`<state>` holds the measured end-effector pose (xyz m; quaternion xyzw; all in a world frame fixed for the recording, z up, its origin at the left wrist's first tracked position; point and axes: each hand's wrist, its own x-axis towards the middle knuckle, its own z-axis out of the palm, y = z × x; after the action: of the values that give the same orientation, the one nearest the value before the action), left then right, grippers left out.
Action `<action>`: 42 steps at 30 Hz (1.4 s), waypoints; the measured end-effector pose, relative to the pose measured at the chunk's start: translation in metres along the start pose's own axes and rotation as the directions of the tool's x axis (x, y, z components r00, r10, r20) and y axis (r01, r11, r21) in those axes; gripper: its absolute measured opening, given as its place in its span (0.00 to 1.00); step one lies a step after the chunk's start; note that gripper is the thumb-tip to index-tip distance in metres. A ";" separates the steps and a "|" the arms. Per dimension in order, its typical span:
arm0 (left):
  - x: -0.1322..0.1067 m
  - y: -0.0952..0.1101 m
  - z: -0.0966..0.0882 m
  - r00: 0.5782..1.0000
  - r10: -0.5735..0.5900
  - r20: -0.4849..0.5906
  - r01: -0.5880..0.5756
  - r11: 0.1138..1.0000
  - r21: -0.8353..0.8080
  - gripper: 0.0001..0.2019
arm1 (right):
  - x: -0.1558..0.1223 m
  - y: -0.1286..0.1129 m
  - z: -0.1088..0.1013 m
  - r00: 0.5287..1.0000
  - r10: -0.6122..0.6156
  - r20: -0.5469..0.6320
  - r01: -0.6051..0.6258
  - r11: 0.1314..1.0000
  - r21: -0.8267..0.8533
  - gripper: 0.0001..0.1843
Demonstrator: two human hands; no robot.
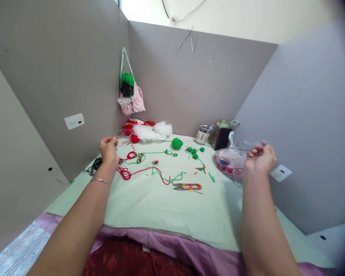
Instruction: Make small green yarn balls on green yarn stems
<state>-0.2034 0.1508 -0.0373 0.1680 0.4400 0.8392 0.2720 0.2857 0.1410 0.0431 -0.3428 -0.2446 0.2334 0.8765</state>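
Hovering well apart over a pale green cloth (161, 211), two bare hands are seen at mid-left and mid-right of the frame. Left hand (108, 150): thumb and forefinger are pressed together; whether a fine thread is pinched there cannot be told. A bracelet (100, 181) is worn on that wrist; beside the fingers a clear tub (123, 137) is noted, and black yarn (94, 166) is heaped below. Right hand (261, 156): fingers are curled, slightly blurred, and clamped on a thin dark rod (243, 149), which is pointed leftward above a printed plastic bag (230, 164). At frame centre, loops of red yarn (125, 174) are spread left of orange-handled snips (193, 186), with small red-and-green pieces (140, 156) scattered above. A green yarn ball (177, 143) and a cluster of small green balls (194, 156) are placed farther up. White stuffing (152, 131) is piled near the partition; a pink pouch (136, 100) is hung at upper left of centre.
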 end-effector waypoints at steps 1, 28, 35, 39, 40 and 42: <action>0.003 0.000 -0.002 1.000 -0.012 -0.014 0.012 1.000 0.001 0.12 | 0.005 -0.005 -0.006 0.999 -0.012 -0.030 0.012 1.000 0.007 0.11; -0.093 -0.009 0.021 0.517 -0.344 0.784 -0.048 0.902 0.428 0.17 | -0.075 0.101 0.037 0.667 0.526 0.528 0.553 0.126 -0.824 0.11; -0.140 -0.010 0.034 0.384 -0.494 0.780 0.306 0.865 0.397 0.18 | -0.151 0.058 0.056 0.303 0.466 0.832 0.399 0.730 -0.554 0.21; -0.152 -0.013 0.034 0.358 -0.449 0.818 0.421 0.860 0.288 0.12 | -0.183 0.053 0.053 0.240 0.418 0.876 0.404 0.778 -0.482 0.17; -0.150 -0.014 0.033 0.367 -0.458 0.810 0.454 0.848 0.274 0.11 | -0.184 0.053 0.052 0.244 0.445 0.862 0.347 0.790 -0.506 0.17; -0.142 -0.017 0.030 0.390 -0.496 0.776 0.535 0.808 0.248 0.08 | -0.182 0.053 0.051 0.238 0.519 0.821 0.176 0.808 -0.562 0.17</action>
<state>-0.0698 0.0924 -0.0408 0.3822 0.2766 0.5477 0.6910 0.1028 0.0960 -0.0106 -0.3895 -0.7373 0.4113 0.3682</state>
